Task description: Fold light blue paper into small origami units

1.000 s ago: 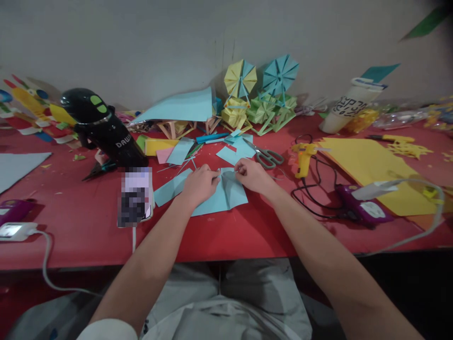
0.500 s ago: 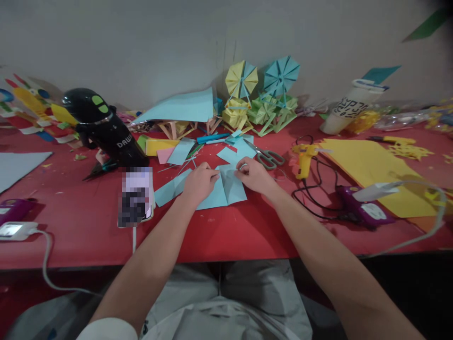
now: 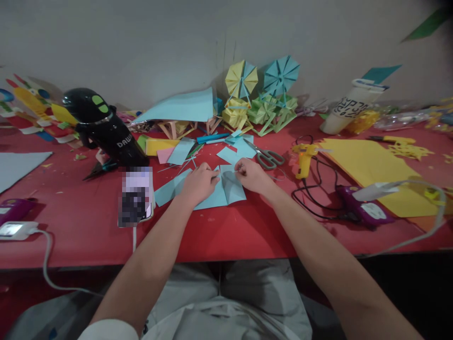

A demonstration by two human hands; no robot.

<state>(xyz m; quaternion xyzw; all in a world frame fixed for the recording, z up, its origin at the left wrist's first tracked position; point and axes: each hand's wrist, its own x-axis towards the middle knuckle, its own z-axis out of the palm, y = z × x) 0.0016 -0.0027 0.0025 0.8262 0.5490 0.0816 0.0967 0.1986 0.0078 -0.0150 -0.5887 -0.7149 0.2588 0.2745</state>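
A sheet of light blue paper [image 3: 216, 194] with creases lies in front of me, its right part raised along a fold. My left hand [image 3: 201, 183] pinches the paper near its top middle, fingers closed. On the right side, my right hand [image 3: 249, 174] has its thumb and fingertips closed on the paper's upper edge. A separate strip of blue paper [image 3: 168, 190] rests left of my left hand, partly under it. Just beyond the right hand are scissors [image 3: 269, 158] with grey-green handles, next to blue paper scraps [image 3: 228, 155].
A phone [image 3: 136, 197] and a black bottle [image 3: 109, 132] stand at left. To the right are a yellow glue gun [image 3: 303, 159] with its black cord, yellow paper sheets [image 3: 375, 174] and a purple power block [image 3: 366, 208]. Folded-paper models [image 3: 260, 106] line the wall.
The sheet has flattened slightly and its front edge has shifted a little away from me. Both hands keep their grip, nearly still.
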